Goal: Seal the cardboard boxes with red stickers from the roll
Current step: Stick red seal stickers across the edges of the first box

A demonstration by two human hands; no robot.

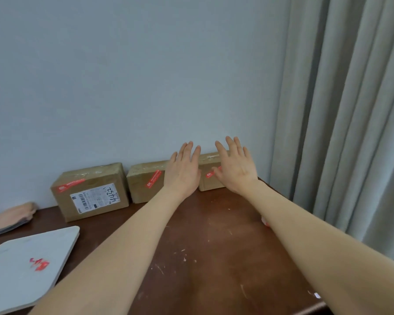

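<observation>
Against the wall, the middle box (141, 189) carries a red sticker (152, 181). At its right end the left hand (183, 171) is raised, fingers straight, holding nothing. Just right of it, the right hand (236, 165), fingers spread and empty, covers part of the right box (205, 184), also stickered.

1. middle box (143, 180): right end hidden behind left hand (183, 172).
2. right box (206, 163): front face largely hidden behind right hand (236, 167); whether the palm touches the cardboard cannot be told.
3. red sticker (210, 174) on right box: only its left end shows, beside the right thumb; print unreadable.
4. shipping label (96, 197), well left of left hand: fine print too small to read.
5. white board (27, 264): cut off by left and bottom edges.
6. red-and-white scrap (264, 221): mostly hidden under right forearm.
</observation>
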